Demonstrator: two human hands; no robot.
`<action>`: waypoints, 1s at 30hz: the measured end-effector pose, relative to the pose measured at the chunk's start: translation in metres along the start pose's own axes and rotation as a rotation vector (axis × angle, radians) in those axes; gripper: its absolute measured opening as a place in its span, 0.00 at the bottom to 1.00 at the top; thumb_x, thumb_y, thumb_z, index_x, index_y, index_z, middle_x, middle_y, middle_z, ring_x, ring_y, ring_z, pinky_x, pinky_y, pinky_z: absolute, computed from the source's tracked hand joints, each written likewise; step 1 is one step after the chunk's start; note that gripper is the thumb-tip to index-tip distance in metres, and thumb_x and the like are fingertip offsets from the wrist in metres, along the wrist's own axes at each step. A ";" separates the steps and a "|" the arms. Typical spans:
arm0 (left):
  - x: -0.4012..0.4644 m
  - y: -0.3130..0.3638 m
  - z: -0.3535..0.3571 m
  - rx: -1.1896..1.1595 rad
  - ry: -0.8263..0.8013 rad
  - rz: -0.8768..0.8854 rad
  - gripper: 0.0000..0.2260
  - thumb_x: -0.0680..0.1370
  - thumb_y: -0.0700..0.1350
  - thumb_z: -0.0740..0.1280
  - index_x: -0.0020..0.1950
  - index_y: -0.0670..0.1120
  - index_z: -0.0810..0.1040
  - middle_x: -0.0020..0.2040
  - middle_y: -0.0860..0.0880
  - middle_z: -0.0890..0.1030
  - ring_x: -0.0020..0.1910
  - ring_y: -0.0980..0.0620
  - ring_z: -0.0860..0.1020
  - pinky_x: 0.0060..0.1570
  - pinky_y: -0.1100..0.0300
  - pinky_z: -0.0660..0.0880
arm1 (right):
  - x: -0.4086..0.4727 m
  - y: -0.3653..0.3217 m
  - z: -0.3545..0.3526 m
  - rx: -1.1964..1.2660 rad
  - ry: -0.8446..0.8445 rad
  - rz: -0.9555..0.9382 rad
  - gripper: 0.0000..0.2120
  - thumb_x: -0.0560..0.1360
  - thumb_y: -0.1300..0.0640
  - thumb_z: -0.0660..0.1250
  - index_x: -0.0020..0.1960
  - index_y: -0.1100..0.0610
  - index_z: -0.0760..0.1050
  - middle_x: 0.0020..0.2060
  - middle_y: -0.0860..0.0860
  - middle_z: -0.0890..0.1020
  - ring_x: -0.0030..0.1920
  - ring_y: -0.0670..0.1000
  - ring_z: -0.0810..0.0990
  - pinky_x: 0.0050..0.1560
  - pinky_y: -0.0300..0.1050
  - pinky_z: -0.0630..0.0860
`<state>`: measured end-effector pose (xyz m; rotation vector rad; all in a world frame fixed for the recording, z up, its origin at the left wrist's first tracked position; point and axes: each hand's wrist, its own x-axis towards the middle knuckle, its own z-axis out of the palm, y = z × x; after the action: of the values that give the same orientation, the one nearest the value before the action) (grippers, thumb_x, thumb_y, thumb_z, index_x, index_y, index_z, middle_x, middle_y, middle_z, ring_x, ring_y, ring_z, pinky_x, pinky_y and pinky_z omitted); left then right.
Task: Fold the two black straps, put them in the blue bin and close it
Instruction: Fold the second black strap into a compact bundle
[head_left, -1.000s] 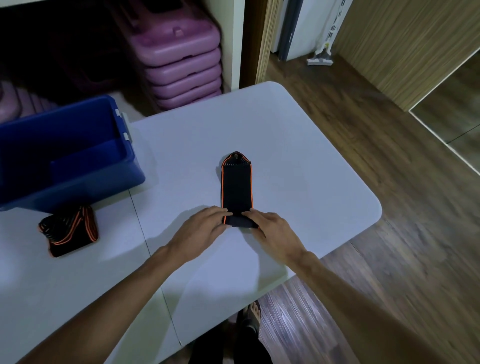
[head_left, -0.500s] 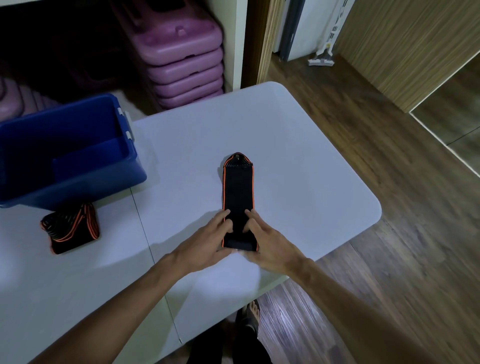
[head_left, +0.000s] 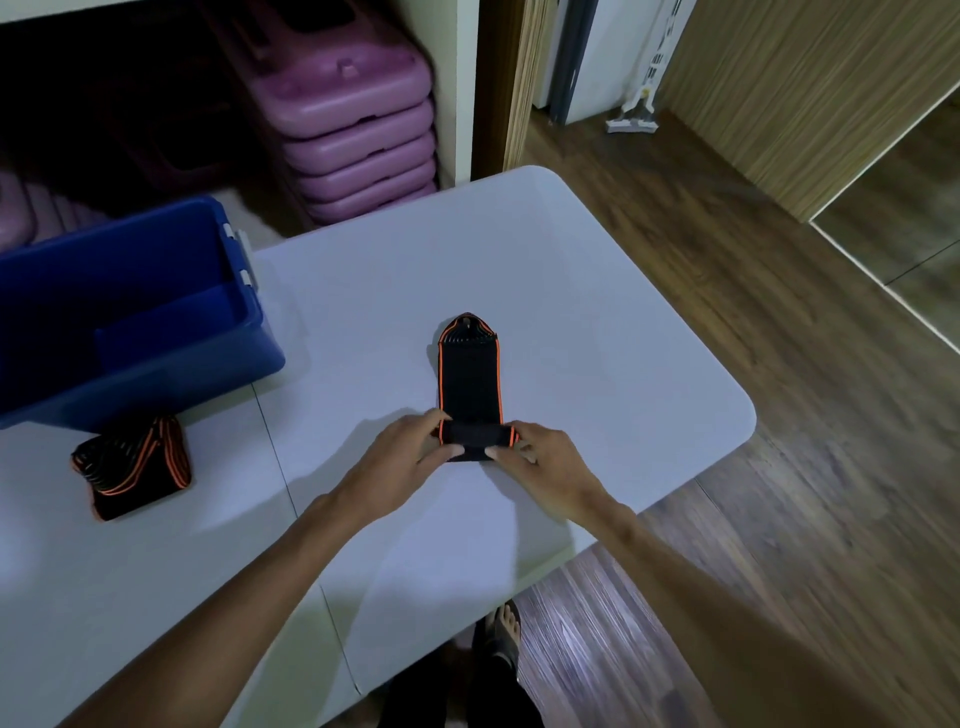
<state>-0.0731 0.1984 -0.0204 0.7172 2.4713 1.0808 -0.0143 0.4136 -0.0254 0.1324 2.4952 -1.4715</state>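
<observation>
A black strap with orange edging (head_left: 470, 379) lies lengthwise in the middle of the white table (head_left: 597, 322). Its near end is rolled up into a short fold. My left hand (head_left: 402, 462) pinches the left side of that fold and my right hand (head_left: 545, 460) pinches the right side. A second black and orange strap (head_left: 132, 467) lies bundled at the left, just in front of the blue bin (head_left: 156, 358). The bin stands open at the table's back left, and no lid is in view.
Stacked purple plastic steps (head_left: 353, 130) sit on the floor behind the table. Wooden floor (head_left: 779, 415) runs along the table's right edge. My feet (head_left: 501, 639) show below the near edge. A white mop head (head_left: 631, 122) rests by the far wall.
Both hands took the near end of the middle strap and turned it over away from me, so a short fold now sits on the strap. The bundled strap and bin stayed put.
</observation>
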 end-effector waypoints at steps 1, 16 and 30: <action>0.004 0.002 -0.001 -0.048 0.023 -0.043 0.06 0.79 0.51 0.64 0.49 0.50 0.71 0.42 0.51 0.78 0.44 0.52 0.76 0.43 0.56 0.73 | 0.004 -0.003 0.000 0.049 0.028 0.048 0.07 0.77 0.51 0.67 0.51 0.53 0.79 0.41 0.47 0.84 0.42 0.44 0.82 0.41 0.39 0.76; 0.038 0.012 0.020 0.345 0.256 -0.304 0.14 0.79 0.53 0.62 0.44 0.42 0.72 0.35 0.45 0.77 0.38 0.43 0.74 0.35 0.52 0.71 | 0.038 -0.009 0.009 -0.164 0.232 0.212 0.17 0.75 0.47 0.68 0.56 0.58 0.72 0.45 0.51 0.77 0.46 0.53 0.77 0.42 0.46 0.74; 0.008 -0.029 -0.003 0.546 -0.119 0.239 0.26 0.76 0.55 0.65 0.72 0.50 0.64 0.79 0.50 0.52 0.78 0.53 0.50 0.73 0.55 0.57 | -0.002 0.016 0.009 -0.856 0.098 -0.308 0.26 0.73 0.40 0.65 0.64 0.56 0.72 0.76 0.53 0.64 0.74 0.57 0.65 0.60 0.53 0.73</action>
<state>-0.0897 0.1843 -0.0409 1.2178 2.6369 0.3984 -0.0077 0.4140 -0.0425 -0.3500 3.0783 -0.3587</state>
